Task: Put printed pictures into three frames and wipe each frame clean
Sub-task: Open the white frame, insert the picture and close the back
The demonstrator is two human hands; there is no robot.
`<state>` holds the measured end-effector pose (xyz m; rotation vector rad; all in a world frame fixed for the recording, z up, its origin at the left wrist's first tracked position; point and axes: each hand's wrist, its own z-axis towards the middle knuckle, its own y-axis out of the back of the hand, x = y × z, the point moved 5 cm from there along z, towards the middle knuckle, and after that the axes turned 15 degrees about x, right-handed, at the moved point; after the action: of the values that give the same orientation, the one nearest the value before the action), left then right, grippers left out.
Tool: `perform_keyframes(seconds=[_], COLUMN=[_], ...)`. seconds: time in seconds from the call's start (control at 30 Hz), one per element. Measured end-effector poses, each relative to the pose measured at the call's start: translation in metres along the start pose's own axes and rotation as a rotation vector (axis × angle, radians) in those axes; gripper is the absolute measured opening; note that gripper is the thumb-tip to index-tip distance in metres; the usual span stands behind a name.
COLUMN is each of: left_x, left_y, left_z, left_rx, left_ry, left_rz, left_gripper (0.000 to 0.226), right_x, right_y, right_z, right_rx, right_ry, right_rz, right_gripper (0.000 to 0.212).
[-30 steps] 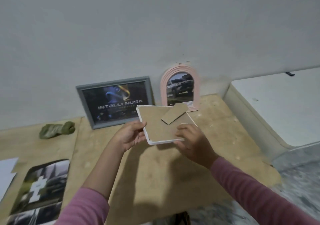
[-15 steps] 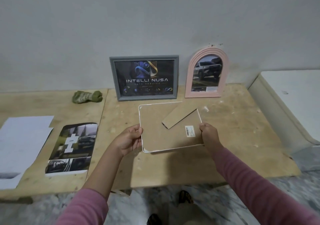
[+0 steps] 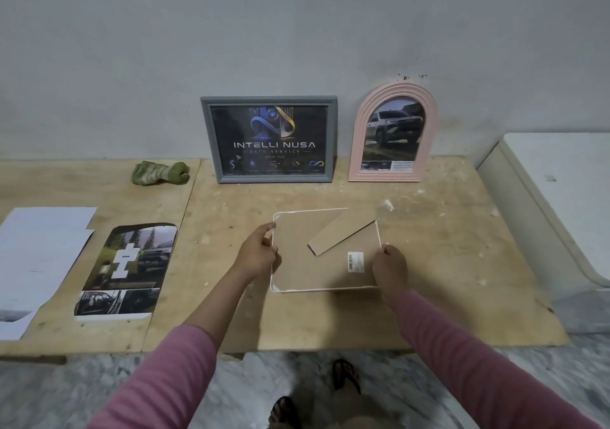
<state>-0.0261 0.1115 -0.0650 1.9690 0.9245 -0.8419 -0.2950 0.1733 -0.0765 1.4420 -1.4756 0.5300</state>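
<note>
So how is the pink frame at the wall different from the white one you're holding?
The pink frame is arch-topped; the white frame is squarish. The pink one stands against the wall, its car picture facing out; the white one lies back-up, showing brown backing, stand and barcode sticker, gripped by the left hand and right hand. Both are over the wooden table.

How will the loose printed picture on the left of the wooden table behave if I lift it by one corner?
The loose printed picture lies flat and looks like thin paper, so it would probably droop and bend. It seems light, so a push may slide it across the wooden table. A hard pinch could crease it.
</note>
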Motion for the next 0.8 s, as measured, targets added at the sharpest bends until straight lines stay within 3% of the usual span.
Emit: perform_keyframes(seconds=[0.2,0.5,0.6,0.7,0.8], left_x=[0.009,0.006,0.005,0.002,0.001], left_y=[-0.022,-0.034,-0.032,-0.027,-0.02], left_z=[0.016,0.032,0.036,0.038,0.043], left_rx=[0.053,0.096,0.104,0.103,0.089], left_ry=[0.058,0.188,0.217,0.242,0.278], left_rz=[0.394,0.519,0.512,0.465,0.311], left_gripper=[0.061,0.071,0.075,0.079,0.08], right_x=[-0.012,-0.022,-0.031,-0.029,-0.028], right_y=[0.008,0.012,0.008,0.005,0.005], right_z=[0.015,0.019,0.018,0.015,0.01], right_rx=[0.086,0.176,0.265,0.351,0.51], right_ry=[-0.012,0.203,0.23,0.292,0.263], right_rz=[-0.295,-0.422,-0.512,-0.586,-0.695], right_gripper=[0.025,0.008,0.046,0.067,0.101])
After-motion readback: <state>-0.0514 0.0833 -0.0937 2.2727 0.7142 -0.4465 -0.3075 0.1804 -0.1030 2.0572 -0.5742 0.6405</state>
